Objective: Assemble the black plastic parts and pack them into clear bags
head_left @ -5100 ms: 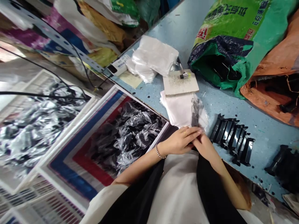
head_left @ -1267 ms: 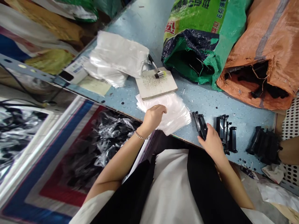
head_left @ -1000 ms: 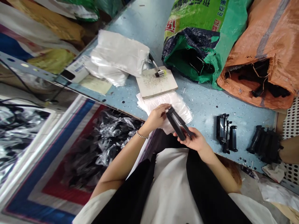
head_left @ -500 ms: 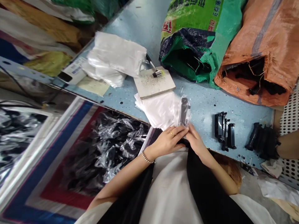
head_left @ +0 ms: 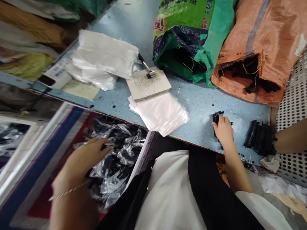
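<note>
My left hand (head_left: 87, 156), slightly blurred, is over the open bin of bagged black parts (head_left: 122, 159) at the lower left. Its fingers are curled, with clear plastic and a dark bit showing at them; most of the bagged part it holds is hidden. Over on the right of the blue table, my right hand (head_left: 224, 129) closes on a long black plastic part (head_left: 216, 118) in a small group of such parts. A fanned stack of clear plastic bags (head_left: 163, 113) lies at the table's front edge, between my hands.
A board (head_left: 148, 85) carries a black-handled tool with a metal end (head_left: 151, 74). More plastic bags (head_left: 105, 52) are piled to its left. Green (head_left: 203, 60) and orange (head_left: 259, 48) sacks lie at the back. At right, another person's forearm (head_left: 291, 137) reaches beside more black parts (head_left: 260, 139).
My hands have parted from the table edge. The left has gone left over the bin with the bagged part; the right has moved right onto the black parts. The view has shifted slightly.
</note>
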Action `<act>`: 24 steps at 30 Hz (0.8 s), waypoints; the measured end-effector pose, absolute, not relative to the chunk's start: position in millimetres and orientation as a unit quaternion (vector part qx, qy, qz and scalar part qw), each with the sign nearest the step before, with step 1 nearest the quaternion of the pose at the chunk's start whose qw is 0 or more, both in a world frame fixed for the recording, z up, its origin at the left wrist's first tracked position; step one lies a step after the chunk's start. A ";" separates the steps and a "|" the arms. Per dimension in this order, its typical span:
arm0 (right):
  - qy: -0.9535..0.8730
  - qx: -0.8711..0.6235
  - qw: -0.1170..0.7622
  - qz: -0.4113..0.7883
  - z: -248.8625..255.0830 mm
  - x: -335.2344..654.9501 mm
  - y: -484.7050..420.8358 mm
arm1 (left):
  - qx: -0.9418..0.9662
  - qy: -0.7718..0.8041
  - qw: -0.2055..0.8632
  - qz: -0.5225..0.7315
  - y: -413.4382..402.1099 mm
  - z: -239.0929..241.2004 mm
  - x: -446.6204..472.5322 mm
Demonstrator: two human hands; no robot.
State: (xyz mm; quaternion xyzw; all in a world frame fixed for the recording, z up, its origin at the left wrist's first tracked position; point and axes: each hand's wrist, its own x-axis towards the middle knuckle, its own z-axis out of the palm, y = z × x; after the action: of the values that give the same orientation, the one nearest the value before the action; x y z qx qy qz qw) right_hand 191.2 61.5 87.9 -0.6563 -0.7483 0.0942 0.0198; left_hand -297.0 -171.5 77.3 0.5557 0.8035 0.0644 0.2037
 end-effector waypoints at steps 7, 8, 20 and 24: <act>-0.895 -0.396 0.023 0.203 88.8 166.7 38.0 | 0.558 0.784 0.208 0.176 -98.4 72.6 -213.2; -0.904 -0.372 0.028 0.207 89.4 167.8 35.1 | 0.572 0.767 0.196 0.217 -84.0 77.9 -191.3; -0.841 -0.536 -0.030 0.062 82.9 191.3 7.0 | 0.545 0.706 0.357 0.277 9.6 56.8 -174.0; -0.805 -0.577 -0.065 0.122 81.8 216.8 18.0 | 0.493 0.686 0.423 0.328 9.7 55.5 -183.6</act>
State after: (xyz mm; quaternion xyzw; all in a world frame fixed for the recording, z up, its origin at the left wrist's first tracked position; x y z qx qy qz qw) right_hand 216.8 18.0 81.8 -0.5766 -0.8052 0.1224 -0.0647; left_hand -183.6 9.7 55.5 0.4930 0.6861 0.3280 0.4227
